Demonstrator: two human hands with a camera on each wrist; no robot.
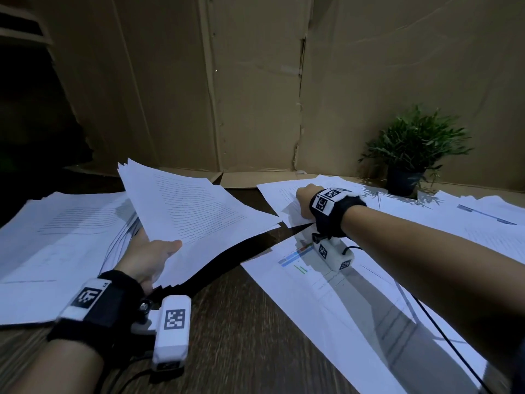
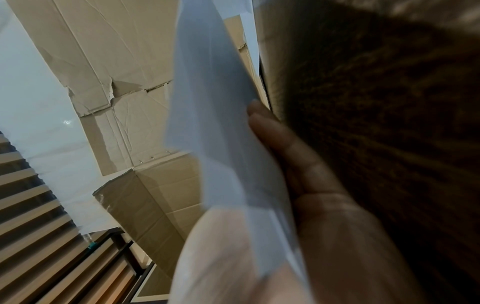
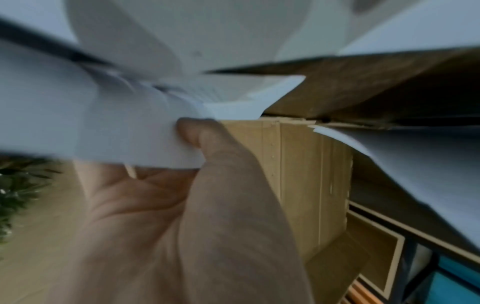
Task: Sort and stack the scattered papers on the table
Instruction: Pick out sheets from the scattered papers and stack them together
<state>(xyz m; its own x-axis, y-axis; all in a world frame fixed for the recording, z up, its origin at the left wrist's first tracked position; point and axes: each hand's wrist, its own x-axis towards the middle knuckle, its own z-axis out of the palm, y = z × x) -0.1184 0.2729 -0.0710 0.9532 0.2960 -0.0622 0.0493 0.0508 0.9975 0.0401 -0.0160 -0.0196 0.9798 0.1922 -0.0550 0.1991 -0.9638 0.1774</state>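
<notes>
My left hand [image 1: 153,258] holds a sheaf of printed sheets [image 1: 196,214] tilted up above the dark wooden table [image 1: 241,322], thumb on top and fingers underneath. In the left wrist view the same sheaf [image 2: 221,123] runs between thumb and fingers [image 2: 280,139]. My right hand [image 1: 305,203] reaches to the far middle of the table and pinches the near edge of a few sheets [image 1: 284,191]; the right wrist view shows the thumb [image 3: 197,131] pressed on that lifted paper [image 3: 116,133]. More papers lie flat at the left [image 1: 56,245], under my right forearm [image 1: 326,302] and at the far right [image 1: 483,220].
A small potted plant [image 1: 412,155] stands at the back right among the papers. Brown cardboard panels [image 1: 255,95] wall off the back of the table. A cable [image 1: 443,331] trails from the right wrist camera across the near sheets.
</notes>
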